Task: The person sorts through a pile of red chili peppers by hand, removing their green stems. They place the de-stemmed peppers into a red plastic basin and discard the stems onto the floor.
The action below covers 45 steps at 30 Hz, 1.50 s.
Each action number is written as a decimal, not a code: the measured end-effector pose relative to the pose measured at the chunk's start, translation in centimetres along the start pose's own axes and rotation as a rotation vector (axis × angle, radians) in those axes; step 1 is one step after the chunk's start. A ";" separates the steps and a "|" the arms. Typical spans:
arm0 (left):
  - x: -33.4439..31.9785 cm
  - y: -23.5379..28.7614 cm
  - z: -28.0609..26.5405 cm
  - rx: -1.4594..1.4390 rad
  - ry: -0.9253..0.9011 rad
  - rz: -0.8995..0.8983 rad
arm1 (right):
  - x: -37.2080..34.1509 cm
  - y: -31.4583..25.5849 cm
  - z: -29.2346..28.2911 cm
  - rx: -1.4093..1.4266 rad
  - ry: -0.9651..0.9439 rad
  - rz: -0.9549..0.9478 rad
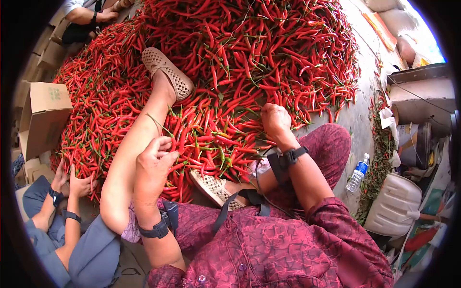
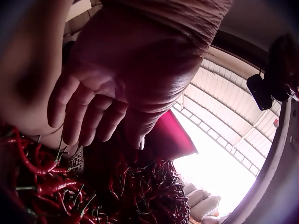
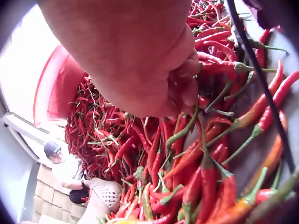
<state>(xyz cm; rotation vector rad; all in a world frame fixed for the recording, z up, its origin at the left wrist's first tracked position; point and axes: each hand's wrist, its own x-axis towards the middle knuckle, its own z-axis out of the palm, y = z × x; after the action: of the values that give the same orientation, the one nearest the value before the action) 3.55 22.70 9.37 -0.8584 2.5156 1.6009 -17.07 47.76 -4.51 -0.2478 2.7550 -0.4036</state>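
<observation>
Red chili peppers [image 1: 211, 139] with green stems lie heaped around both hands. The left hand [image 1: 154, 165] is above the near edge of the heap, beside a bent bare leg; its fingers [image 2: 86, 116] hang loosely bent in the left wrist view, with nothing seen in them. On the right, the other hand [image 1: 277, 121] is low over the peppers with its fingers curled. The right wrist view shows that hand [image 3: 135, 60] close to a greenish pepper [image 3: 184, 128]; whether the fingers pinch anything is hidden.
Two woven shoes [image 1: 168, 72] are among the peppers. A cardboard box [image 1: 45, 117] stands at left, near another person's hands [image 1: 79, 185]. At right are a water bottle [image 1: 357, 174], a white plastic container [image 1: 394, 204] and a bucket [image 1: 414, 144]. Another person sits at top left.
</observation>
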 end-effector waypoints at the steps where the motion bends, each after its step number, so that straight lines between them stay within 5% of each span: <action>1: 0.0 0.3 0.4 0.024 -0.021 -0.011 | 0.7 -0.4 0.2 -0.063 -0.024 -0.019; 7: -0.2 0.3 0.8 0.092 -0.072 -0.032 | 0.2 -0.5 3.1 -0.218 0.025 -0.297; 10: -0.3 0.4 0.6 0.108 -0.059 -0.023 | 0.2 -0.5 2.4 -0.036 -0.067 -0.241; 11: -0.2 0.5 0.6 0.112 -0.054 -0.022 | 0.1 -0.2 2.3 0.231 -0.067 -0.264; 14: -0.3 0.8 0.4 0.113 -0.050 -0.032 | -0.1 -0.4 1.4 0.312 -0.137 -0.335; 17: -0.3 0.6 0.4 0.096 -0.037 -0.040 | -0.3 -2.6 0.2 -0.234 -0.115 -0.200; 22: -0.4 0.6 0.3 0.084 -0.027 -0.007 | 3.1 -6.5 0.4 0.150 0.004 -0.428; 29: 0.0 -0.2 0.3 0.125 -0.019 -0.010 | 5.9 -10.2 3.5 -0.159 -0.088 -0.422; 32: 0.3 0.0 0.8 0.139 -0.036 -0.045 | 5.2 -9.3 3.4 0.021 -0.089 -0.419; 36: 0.7 -0.8 3.2 0.131 -0.188 -0.033 | 2.3 -5.6 1.5 0.621 -0.418 -0.307; 40: 0.8 -0.4 4.7 0.114 -0.329 -0.040 | -3.4 -3.3 2.9 0.225 -0.274 -0.624; 45: 1.0 -1.1 4.0 0.086 -0.216 -0.014 | -7.1 -4.8 3.0 -0.090 -0.241 -0.640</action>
<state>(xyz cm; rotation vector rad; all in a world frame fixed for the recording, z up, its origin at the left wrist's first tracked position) 2.19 25.37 6.29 -0.6533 2.4024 1.4806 -8.83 44.07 -3.59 -1.1317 2.4016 -0.3717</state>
